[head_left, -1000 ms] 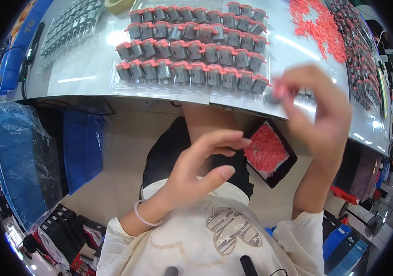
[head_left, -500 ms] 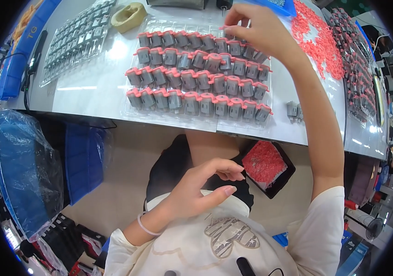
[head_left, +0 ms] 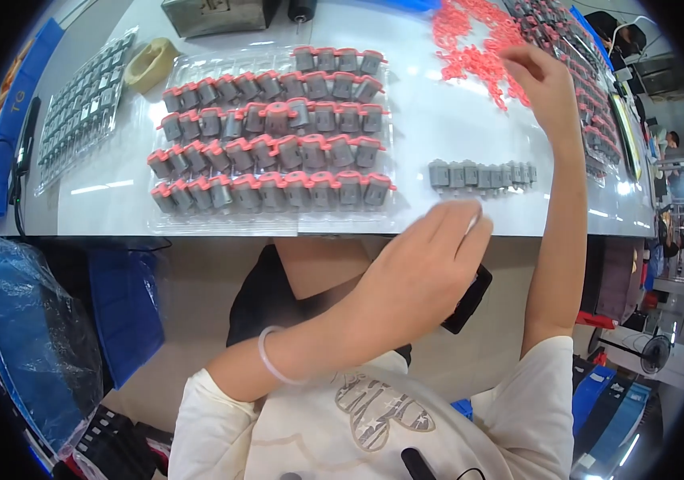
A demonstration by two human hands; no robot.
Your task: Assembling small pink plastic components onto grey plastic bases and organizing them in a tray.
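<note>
My left hand (head_left: 418, 276) is raised in front of the table edge, just below a short row of small grey motors (head_left: 482, 176). Its fingers are curled together, and whatever they hold is hidden. At the far right my right hand (head_left: 548, 84) reaches over a spread of loose pink plastic pieces (head_left: 478, 64). Thumb and fingers are drawn close together there; I cannot make out anything between them. To the left, a clear plastic tray (head_left: 278, 220) holds several rows of grey motors with pink caps (head_left: 314, 152). The row beside the tray has no pink caps.
Another tray with grey parts (head_left: 86, 112) lies at the left, next to a roll of tape (head_left: 152, 66). A metal box (head_left: 218, 16) and a black tool (head_left: 302, 10) stand at the back. More capped motors (head_left: 590, 112) lie far right. Blue bins (head_left: 122, 312) stand below the table.
My right hand has moved from the tray's back row to the loose pink pieces. My left hand has risen from my lap toward the uncapped motors. The view has shifted right.
</note>
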